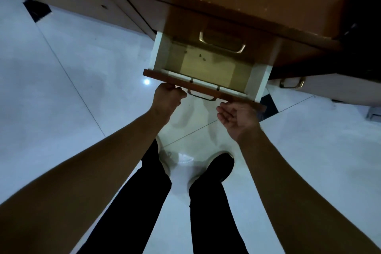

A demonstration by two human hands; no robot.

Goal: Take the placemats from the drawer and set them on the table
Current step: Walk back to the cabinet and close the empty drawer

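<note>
While our left hand (168,94) is clenched on the drawer (203,86) front's left end, right hand (237,117) hangs released below; no placemats visible inside, looks bare just beyond both hands.

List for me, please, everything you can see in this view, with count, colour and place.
drawer: one, white sides, brown front, pulled open at centre
drawer handle: one, brass, on the open front
upper handle: one, brass, above the open drawer
side handle: one, brass, right of the drawer
small bits: a few, dark, on the drawer bottom
floor: pale glossy tiles
left hand: closed at the front's left edge
right hand: open, palm up, under the right edge
legs: two, black trousers
</note>
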